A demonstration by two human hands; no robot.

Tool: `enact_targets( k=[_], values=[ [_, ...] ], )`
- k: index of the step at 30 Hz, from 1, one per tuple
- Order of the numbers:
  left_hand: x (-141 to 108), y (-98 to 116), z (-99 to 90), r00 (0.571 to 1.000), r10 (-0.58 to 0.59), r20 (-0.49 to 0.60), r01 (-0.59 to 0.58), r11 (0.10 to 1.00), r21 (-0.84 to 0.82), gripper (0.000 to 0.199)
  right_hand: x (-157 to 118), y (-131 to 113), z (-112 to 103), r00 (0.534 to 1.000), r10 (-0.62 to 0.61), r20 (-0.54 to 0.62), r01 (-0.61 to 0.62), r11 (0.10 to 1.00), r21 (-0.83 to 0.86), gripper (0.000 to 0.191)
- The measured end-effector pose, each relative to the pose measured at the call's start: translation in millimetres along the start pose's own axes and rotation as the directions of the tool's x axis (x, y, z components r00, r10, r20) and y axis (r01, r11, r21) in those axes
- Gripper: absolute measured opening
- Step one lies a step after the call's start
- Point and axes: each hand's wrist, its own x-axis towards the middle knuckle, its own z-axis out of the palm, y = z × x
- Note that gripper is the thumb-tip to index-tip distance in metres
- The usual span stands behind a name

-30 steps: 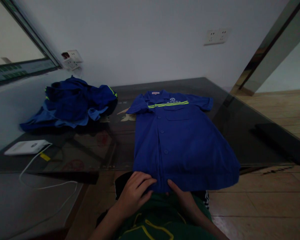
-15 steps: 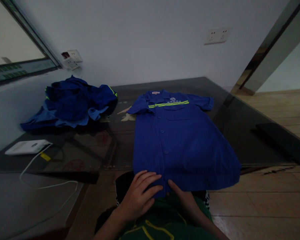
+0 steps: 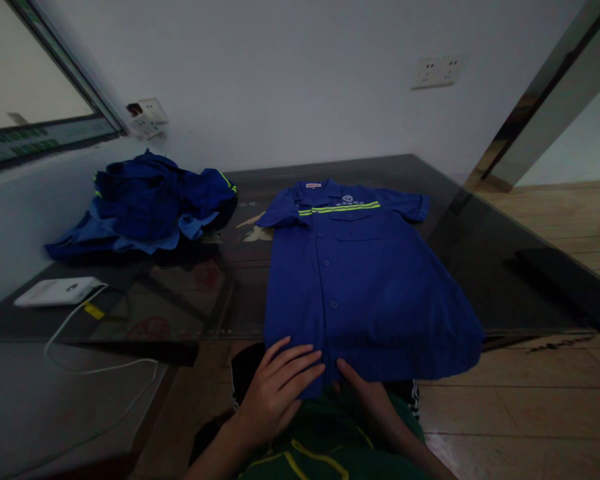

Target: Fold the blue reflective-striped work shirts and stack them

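Because the right hand (image 3: 363, 390) is mostly tucked beneath the shirt's near edge, I can make out its thumb on top of the cloth and just a bit of a fingertip below; whether it is pinching the hem, I cannot tell. The dark thing (image 3: 570, 287) far off to that hand's right is too dim to name.

The left hand (image 3: 279, 383) lies palm down, fingers reaching forward and slightly spread across the shirt's lower left corner, its forearm slanting in from below. The right forearm slants in from the other side, thumb angled toward the left hand.

The blue shirt (image 3: 380, 287) lies front up, directly ahead of both hands, on the table (image 3: 460, 253), its hem overhanging the near edge. Its long axis runs away from the hands, collar farthest off, toward the wall. Beyond the left hand, to its left, sits a heap of clothes (image 3: 150, 200).
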Motion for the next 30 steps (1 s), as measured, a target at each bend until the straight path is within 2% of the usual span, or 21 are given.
enact_targets(
  k=[4, 6, 8, 10, 12, 13, 15, 17, 19, 21, 23, 26, 30],
  values=[
    [2, 2, 12.5, 0.997, 0.02, 0.07, -0.021, 1.0, 0.009, 0.034, 0, -2, 0, 0.999, 0.039, -0.007, -0.039, 0.999, -0.02, 0.049],
    [-4, 1, 15.0, 0.996, 0.04, 0.081, -0.041, 0.999, 0.007, 0.04, -1, -3, -5, 0.997, 0.07, 0.019, -0.068, 0.994, -0.082, 0.053],
    [-18, -1, 16.7, 1.0, 0.007, -0.022, -0.007, 1.0, -0.009, 0.045, -4, -4, -13, 0.994, 0.07, 0.089, -0.051, 0.979, -0.199, 0.052],
    [-39, -3, 21.7, 0.968, -0.123, -0.219, 0.112, 0.992, -0.059, 0.038, -8, -8, -24, 0.973, 0.025, 0.23, 0.055, 0.94, -0.336, 0.047],
    [-62, -5, 32.3, 0.87, -0.355, -0.342, 0.307, 0.933, -0.189, 0.036, -13, -15, -35, 0.924, -0.017, 0.382, 0.199, 0.874, -0.443, 0.04],
    [-73, -6, 39.6, 0.807, -0.48, -0.343, 0.397, 0.872, -0.288, 0.038, -15, -20, -40, 0.897, -0.019, 0.442, 0.254, 0.84, -0.48, 0.037],
    [-87, -10, 55.9, 0.693, -0.681, -0.236, 0.509, 0.694, -0.509, 0.046, -20, -31, -44, 0.873, -0.019, 0.487, 0.311, 0.791, -0.526, 0.033],
    [-91, -14, 70.0, 0.609, -0.788, -0.092, 0.545, 0.5, -0.674, 0.057, -21, -43, -41, 0.884, -0.041, 0.465, 0.325, 0.769, -0.551, 0.034],
    [-82, -16, 77.4, 0.521, -0.853, 0.039, 0.595, 0.33, -0.733, 0.065, -18, -51, -30, 0.901, -0.078, 0.426, 0.337, 0.743, -0.578, 0.036],
    [-66, -17, 76.4, 0.427, -0.894, 0.137, 0.637, 0.19, -0.747, 0.069, -11, -53, -14, 0.91, -0.095, 0.403, 0.349, 0.701, -0.622, 0.036],
    [-50, -14, 69.3, 0.369, -0.902, 0.223, 0.639, 0.072, -0.766, 0.069, -4, -51, 1, 0.912, -0.088, 0.4, 0.353, 0.664, -0.659, 0.031],
    [-34, -7, 56.2, 0.309, -0.901, 0.304, 0.6, -0.063, -0.798, 0.069, 3, -42, 13, 0.912, -0.093, 0.399, 0.352, 0.678, -0.645, 0.029],
    [-29, 3, 47.5, 0.248, -0.902, 0.353, 0.575, -0.156, -0.803, 0.069, 3, -32, 13, 0.917, -0.092, 0.388, 0.344, 0.678, -0.65, 0.032]
  ],
)
